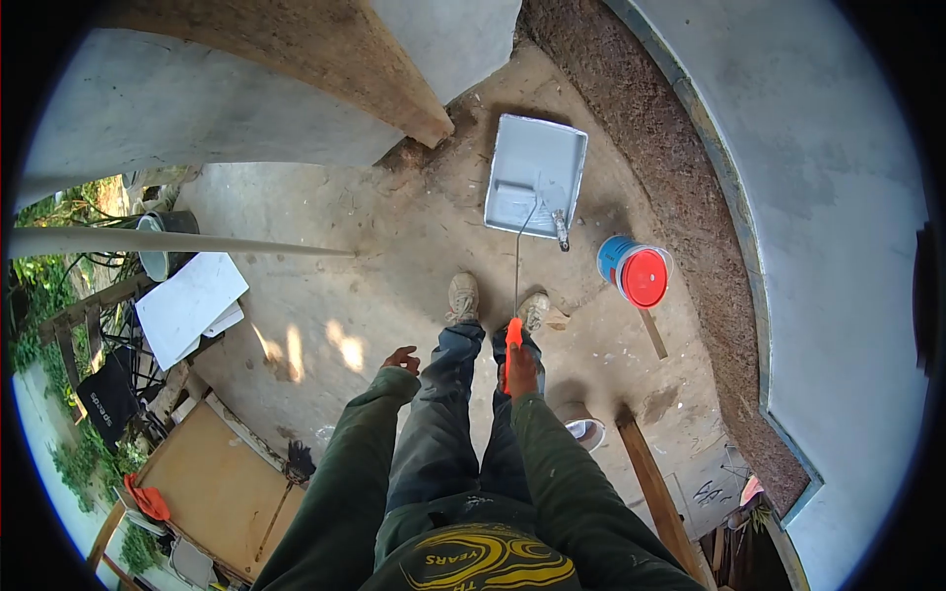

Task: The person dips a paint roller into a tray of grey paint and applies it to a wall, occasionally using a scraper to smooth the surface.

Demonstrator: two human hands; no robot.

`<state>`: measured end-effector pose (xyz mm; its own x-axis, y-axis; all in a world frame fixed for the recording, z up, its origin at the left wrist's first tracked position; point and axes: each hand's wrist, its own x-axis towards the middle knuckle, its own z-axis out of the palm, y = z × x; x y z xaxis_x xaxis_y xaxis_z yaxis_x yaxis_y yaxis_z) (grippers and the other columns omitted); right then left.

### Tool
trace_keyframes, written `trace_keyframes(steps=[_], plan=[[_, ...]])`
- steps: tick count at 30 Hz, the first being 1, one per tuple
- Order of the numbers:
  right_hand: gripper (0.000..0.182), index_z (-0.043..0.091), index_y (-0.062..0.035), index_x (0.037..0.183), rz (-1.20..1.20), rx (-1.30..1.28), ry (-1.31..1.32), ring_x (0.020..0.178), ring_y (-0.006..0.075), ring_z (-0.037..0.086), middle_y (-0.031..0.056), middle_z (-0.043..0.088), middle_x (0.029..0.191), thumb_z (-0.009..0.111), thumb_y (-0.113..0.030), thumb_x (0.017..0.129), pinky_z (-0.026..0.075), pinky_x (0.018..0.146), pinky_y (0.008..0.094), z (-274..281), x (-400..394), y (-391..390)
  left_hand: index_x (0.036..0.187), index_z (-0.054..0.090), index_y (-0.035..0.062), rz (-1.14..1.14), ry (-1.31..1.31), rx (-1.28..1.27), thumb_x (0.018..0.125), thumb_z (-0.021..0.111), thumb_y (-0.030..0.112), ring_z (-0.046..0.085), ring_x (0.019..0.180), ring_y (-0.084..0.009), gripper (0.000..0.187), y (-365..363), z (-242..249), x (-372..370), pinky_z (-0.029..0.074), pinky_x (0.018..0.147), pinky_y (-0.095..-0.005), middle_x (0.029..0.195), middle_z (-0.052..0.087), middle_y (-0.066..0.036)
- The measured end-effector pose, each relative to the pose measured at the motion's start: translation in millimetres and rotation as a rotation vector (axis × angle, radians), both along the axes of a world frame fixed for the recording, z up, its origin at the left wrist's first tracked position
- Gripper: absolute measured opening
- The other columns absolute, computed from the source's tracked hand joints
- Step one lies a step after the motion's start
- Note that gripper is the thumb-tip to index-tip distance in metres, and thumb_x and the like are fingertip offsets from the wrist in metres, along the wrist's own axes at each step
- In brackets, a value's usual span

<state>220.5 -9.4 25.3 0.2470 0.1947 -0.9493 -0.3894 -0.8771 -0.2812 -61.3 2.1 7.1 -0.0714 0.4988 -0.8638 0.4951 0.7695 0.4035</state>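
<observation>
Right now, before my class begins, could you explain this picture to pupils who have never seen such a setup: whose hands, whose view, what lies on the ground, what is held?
There is no machine here: a person works with two bare hands. The single picture comes from a camera on the person's head, looking down past the sleeves to the shoes; the dark, curved edges frame the wide view.

The right hand grips the orange handle of a long paint roller, whose head rests in a pale tray. The left hand holds nothing that shows.

The tray sits on the bare floor, with a brush at its near edge. To its right stands a blue bucket with a red top.
</observation>
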Motion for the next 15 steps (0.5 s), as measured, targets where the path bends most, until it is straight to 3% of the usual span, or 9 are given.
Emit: trace_keyframes(steps=[5,9,15], plan=[[0.041,0.055,-0.0097,0.093,-0.054,-0.038,0.002,0.037,0.0184,0.047,0.0041,0.051,0.055,0.053,-0.050,0.098,0.039,0.035,0.0362,3.2,-5.5,-14.4,0.131,0.063,0.0114,-0.036,0.003,-0.008,0.096,0.062,0.020,0.074,0.082,-0.0226,0.036,0.2,7.3,-2.2,0.057,0.073,-0.0385,0.092,0.069,-0.010],[0.040,0.054,-0.0085,0.093,0.063,0.030,-0.082,0.038,0.0182,0.049,0.0047,0.052,0.056,0.052,-0.048,0.099,0.041,0.035,0.0356,-11.4,12.3,33.0,0.130,0.063,0.0117,-0.063,0.020,0.019,0.096,0.063,0.019,0.074,0.082,-0.0229,0.036,5.2,8.6,-7.1,0.057,0.073,-0.0382,0.090,0.069,-0.009],[0.042,0.052,-0.0096,0.089,0.034,0.060,-0.029,0.040,0.0185,0.052,0.0046,0.053,0.057,0.053,-0.051,0.099,0.043,0.037,0.0354,-12.4,25.4,58.8,0.128,0.064,0.0119,0.036,0.004,0.019,0.095,0.063,0.017,0.073,0.080,-0.0205,0.034,18.3,13.0,-15.3,0.057,0.074,-0.0371,0.087,0.069,-0.007]])
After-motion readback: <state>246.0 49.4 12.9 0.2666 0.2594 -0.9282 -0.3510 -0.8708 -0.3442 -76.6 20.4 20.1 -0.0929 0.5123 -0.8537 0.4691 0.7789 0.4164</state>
